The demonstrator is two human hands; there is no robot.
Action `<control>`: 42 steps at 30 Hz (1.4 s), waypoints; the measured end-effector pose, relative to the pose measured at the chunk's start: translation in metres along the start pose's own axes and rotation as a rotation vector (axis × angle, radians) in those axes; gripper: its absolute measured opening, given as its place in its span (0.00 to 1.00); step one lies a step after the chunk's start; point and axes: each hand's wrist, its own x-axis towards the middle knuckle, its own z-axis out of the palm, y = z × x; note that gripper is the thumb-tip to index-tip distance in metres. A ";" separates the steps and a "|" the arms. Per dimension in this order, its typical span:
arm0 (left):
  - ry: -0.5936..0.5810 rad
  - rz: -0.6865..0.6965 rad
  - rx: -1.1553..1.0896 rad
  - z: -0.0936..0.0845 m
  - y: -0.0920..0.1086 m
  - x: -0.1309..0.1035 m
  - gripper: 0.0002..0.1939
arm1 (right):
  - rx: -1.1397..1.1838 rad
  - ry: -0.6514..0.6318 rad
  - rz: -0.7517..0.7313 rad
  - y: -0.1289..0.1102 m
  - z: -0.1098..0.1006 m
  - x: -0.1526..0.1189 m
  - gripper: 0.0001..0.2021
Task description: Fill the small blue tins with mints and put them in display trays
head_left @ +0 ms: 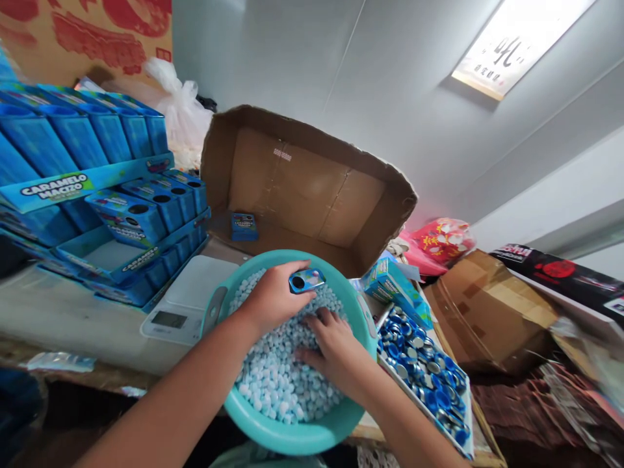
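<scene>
My left hand (pixel 275 292) is closed around a small blue carton (pixel 307 280) with a round dark hole in its top end, held tilted above a turquoise basin (pixel 292 445). Small pale blue and white candies (pixel 277 383) fill much of the basin. Among them rests my right hand (pixel 336 344), its thumb and fingers apart and the fingertips touching the candies. Whether any candy lies under its palm is hidden.
Left of the basin stand a white scale (pixel 190 305) and stacked trays of blue cartons (pixel 141 208). Behind is a tipped cardboard box (pixel 312 188) with one small blue carton (pixel 244 226) inside. On the right, a tray holds blue and silver caps (pixel 424 364).
</scene>
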 end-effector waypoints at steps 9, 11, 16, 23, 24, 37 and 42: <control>-0.049 -0.008 -0.059 0.011 -0.005 0.003 0.29 | 0.521 0.230 -0.065 0.017 -0.004 0.007 0.06; -0.079 -0.026 -0.091 0.013 -0.006 0.004 0.29 | 0.792 0.415 0.009 0.015 -0.015 0.010 0.09; -0.187 0.043 -0.109 0.019 -0.003 0.000 0.26 | 1.557 0.776 0.019 -0.011 -0.056 0.046 0.09; -0.248 0.117 -0.082 0.026 0.000 -0.004 0.05 | 1.846 0.786 0.095 -0.029 -0.057 0.079 0.06; -0.255 0.113 -0.086 0.026 0.001 -0.004 0.04 | 1.847 0.793 0.091 -0.028 -0.055 0.078 0.06; -0.271 0.081 -0.131 0.022 -0.003 0.004 0.07 | 1.818 0.715 0.075 -0.029 -0.051 0.084 0.11; -0.343 0.070 -0.115 0.020 0.001 0.002 0.03 | 1.788 0.688 0.148 -0.028 -0.050 0.079 0.13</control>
